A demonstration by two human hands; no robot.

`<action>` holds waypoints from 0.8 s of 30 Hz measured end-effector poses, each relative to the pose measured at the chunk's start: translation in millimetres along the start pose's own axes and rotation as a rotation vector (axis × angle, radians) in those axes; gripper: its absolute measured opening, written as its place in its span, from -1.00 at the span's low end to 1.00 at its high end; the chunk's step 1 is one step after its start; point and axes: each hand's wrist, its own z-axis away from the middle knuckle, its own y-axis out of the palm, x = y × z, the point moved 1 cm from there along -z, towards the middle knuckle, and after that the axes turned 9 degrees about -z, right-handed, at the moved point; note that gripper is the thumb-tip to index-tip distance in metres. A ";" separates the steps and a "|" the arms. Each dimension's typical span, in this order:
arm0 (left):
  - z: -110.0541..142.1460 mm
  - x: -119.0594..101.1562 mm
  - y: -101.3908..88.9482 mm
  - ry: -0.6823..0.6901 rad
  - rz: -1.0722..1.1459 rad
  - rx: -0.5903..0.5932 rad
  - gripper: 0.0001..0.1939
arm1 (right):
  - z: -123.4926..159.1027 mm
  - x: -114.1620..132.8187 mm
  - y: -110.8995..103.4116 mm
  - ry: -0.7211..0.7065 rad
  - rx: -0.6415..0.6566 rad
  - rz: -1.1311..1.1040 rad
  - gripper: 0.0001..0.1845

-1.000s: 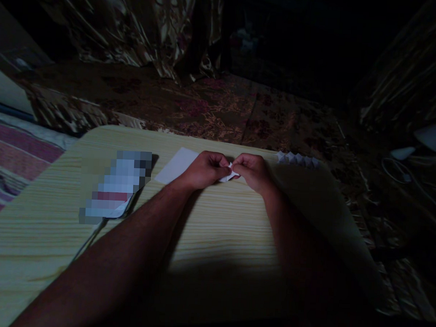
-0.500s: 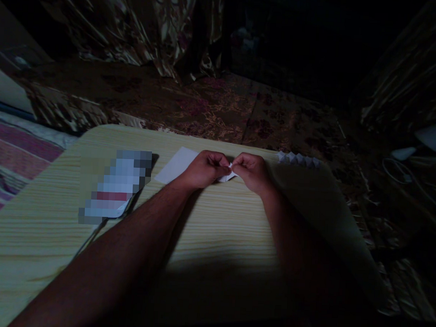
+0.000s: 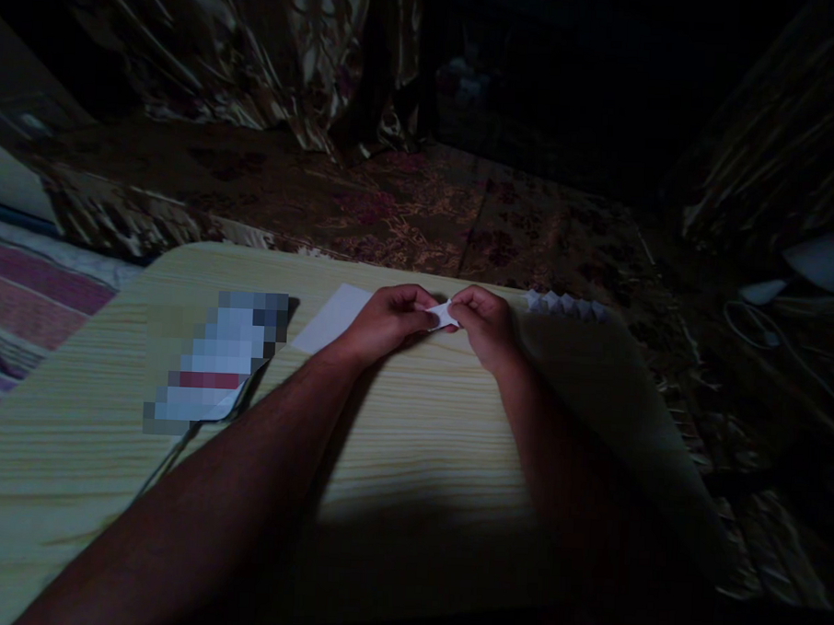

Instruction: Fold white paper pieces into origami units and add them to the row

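Note:
Between both hands, over the far part of the table, is a small folded piece of white paper (image 3: 443,316). My left hand (image 3: 391,322) pinches its left end between thumb and fingers. At its right end, my right hand (image 3: 484,321) grips it the same way. Partly hidden behind my left hand, white paper (image 3: 330,320) lies flat on the table. To the right of my right hand stands a row of several small folded paper pieces (image 3: 565,305) with pointed tops.
On the left of the wooden table (image 3: 411,441) lies a phone-like device (image 3: 214,359), its screen blurred out, with a cable (image 3: 158,472) running from it. Beyond the far edge is a patterned sofa or bench (image 3: 394,196). A striped cloth (image 3: 31,296) lies at left.
The hands have moved slightly apart, and the paper between them now shows as a flat strip instead of a pointed fold. The view has shifted a little.

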 end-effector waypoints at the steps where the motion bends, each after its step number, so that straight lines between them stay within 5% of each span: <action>1: 0.1 0.3 0.5 0.009 -0.004 -0.007 -0.76 | -0.3 -0.8 -0.5 0.001 -0.007 -0.008 -0.88; 12: -3.1 5.9 1.9 0.058 -0.089 -0.091 -0.72 | 0.7 1.9 3.3 0.017 0.048 0.014 -0.78; 24: -4.5 8.2 -3.1 -0.009 0.123 -0.238 -0.67 | 1.3 -0.9 4.5 0.052 0.103 0.069 -0.75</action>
